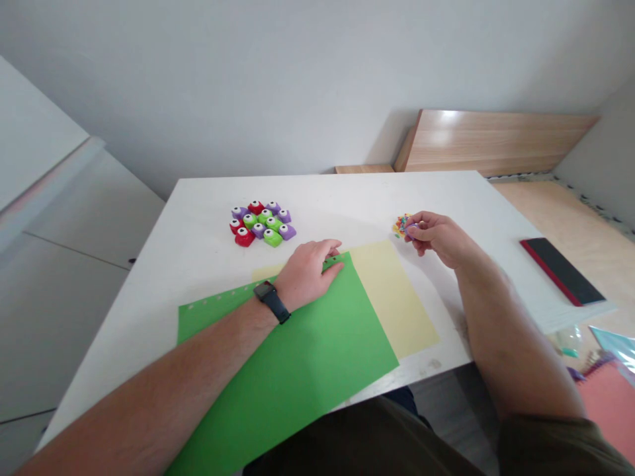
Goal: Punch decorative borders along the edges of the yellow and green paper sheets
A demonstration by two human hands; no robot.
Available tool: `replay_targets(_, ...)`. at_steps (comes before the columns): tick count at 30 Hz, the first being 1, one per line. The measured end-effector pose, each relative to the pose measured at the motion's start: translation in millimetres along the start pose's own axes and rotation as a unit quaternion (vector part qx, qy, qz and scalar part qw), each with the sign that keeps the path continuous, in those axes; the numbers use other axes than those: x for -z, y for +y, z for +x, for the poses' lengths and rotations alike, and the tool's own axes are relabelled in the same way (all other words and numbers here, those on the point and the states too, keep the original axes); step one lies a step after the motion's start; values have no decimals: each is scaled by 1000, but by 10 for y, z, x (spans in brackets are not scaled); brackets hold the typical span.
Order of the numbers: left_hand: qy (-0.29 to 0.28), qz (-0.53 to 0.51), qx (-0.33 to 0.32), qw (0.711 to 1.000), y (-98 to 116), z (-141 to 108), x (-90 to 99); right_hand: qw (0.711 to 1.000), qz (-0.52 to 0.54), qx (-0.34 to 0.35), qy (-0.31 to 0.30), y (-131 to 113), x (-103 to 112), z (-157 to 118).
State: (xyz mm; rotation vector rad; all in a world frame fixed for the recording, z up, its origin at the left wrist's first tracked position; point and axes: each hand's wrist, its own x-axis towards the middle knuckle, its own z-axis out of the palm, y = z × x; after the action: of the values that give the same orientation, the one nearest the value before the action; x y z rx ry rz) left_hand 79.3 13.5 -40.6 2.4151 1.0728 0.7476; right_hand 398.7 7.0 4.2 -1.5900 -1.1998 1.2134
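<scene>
White rectangular table [342, 205], seen from the wearer's side. Its far edge runs near a plain pale-grey wall [278, 86]; flat white cabinet fronts [59, 251] stand to the left. Beyond the far right corner is a glossy wood-grain panel [496, 142], and a pale wooden surface [560, 208] extends along the right side.

A large green paper sheet [317, 357] lies askew on the near part of the tabletop, overlapping a pale-yellow paper sheet [391, 297] and reaching past the front edge. Small pale spots line the green sheet's far margin. The left hand [308, 268], a dark-strapped watch [272, 302] at its wrist, rests on this margin, thumb spread from the fingers. The right hand [439, 237] narrows to a pinch around a small purple object [411, 229], partly hidden by the fingers, just beside a small heap of multicoloured bits [399, 226].

Farther left, about a dozen glossy red, green and purple pieces with round white tops [265, 216] form a tight cluster. A flat black rectangular item with a red edge [563, 271] lies along the table's right border; lower down is a coral-coloured notebook [608, 403].
</scene>
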Motion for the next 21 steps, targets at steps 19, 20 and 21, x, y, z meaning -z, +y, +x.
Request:
replay_targets(19, -1, 4, -1, 1000, 2, -5, -3, 993, 117, -4, -3, -103, -34, -68)
replay_targets(20, -1, 4, -1, 1000, 1, -4, -3, 992, 126, -12, -13, -114, -45, -75)
replay_targets(21, -1, 4, -1, 1000, -1, -4, -2, 990, 134, -21, -24, -126, -55, -83)
